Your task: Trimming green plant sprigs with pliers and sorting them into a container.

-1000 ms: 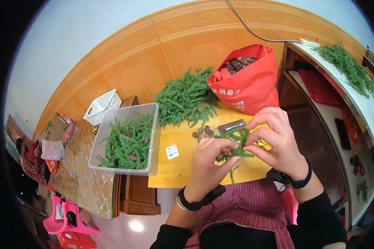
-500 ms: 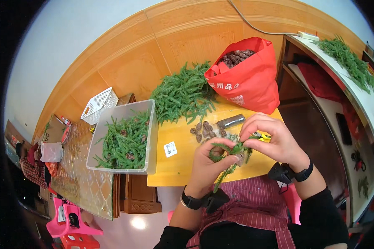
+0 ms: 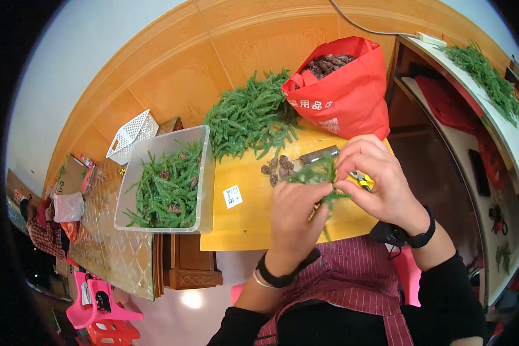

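Over the yellow tabletop (image 3: 230,228), my two hands come together on a green artificial pine sprig (image 3: 324,170). The fingers of my left hand (image 3: 297,210) are closed around it, with the back of that hand toward me. My right hand (image 3: 378,179) pinches the sprig at its middle between thumb and fingertips. Any cone or wire inside the grip is hidden. Beyond my left hand lie several small brown pine cones (image 3: 285,164) next to a dark cylindrical thing (image 3: 319,154). Yellow-and-black-handled pliers (image 3: 361,180) show beneath my right hand.
A clear plastic bin (image 3: 206,179) of sprigs with cones stands left, a heap of sprigs (image 3: 251,118) behind. A red bag (image 3: 352,95) of pine cones stands at the back. White shelving (image 3: 467,86) rises right; a glass-topped table (image 3: 112,230) and a person (image 3: 43,228) are left.
My left hand has turned so its back faces up, and the sprig has turned with it, its needles now pointing away. My right hand keeps its pinch. The whole view has shifted slightly.
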The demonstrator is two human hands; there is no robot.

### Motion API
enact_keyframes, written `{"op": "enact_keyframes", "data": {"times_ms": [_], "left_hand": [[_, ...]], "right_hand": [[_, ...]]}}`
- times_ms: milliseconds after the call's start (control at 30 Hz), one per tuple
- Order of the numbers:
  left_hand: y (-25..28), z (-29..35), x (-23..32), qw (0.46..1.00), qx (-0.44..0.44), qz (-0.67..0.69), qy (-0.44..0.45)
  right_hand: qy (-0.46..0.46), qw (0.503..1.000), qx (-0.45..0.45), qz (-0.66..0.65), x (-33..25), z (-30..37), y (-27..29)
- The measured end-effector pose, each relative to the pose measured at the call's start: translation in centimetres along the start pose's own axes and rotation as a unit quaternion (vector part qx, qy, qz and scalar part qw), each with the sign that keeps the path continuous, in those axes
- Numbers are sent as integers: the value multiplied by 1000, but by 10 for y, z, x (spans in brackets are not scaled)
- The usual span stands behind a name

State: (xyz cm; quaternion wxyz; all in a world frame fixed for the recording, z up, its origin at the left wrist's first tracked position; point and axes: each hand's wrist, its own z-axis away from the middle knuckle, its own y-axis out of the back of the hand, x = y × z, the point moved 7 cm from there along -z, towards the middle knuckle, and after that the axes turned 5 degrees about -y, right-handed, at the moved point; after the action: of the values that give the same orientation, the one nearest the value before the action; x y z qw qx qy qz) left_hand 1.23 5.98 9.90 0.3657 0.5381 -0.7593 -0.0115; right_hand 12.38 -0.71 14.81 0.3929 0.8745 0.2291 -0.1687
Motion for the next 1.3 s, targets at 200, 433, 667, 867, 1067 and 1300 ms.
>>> {"op": "enact_keyframes", "data": {"times_ms": [200,433,667,867,1067,1300], "left_hand": [[21,-13,5,1000,-5,16,-22],[-9,-30,-13,944,-247,216,23],[-24,-10,-30,891,-263,342,139],[-22,-6,-13,898,-144,400,110],[-26,-2,-12,899,-120,406,113],[-17,-7,17,992,-39,51,-109]], "right_hand": [[14,999,-39,-5,4,1,-8],[75,993,-90,-8,-12,1,-9],[71,996,-59,-5,-5,7,1],[35,996,-51,-58,6,13,3],[11,993,-58,-106,12,17,4],[-95,974,-70,-194,33,23,-2]]}}
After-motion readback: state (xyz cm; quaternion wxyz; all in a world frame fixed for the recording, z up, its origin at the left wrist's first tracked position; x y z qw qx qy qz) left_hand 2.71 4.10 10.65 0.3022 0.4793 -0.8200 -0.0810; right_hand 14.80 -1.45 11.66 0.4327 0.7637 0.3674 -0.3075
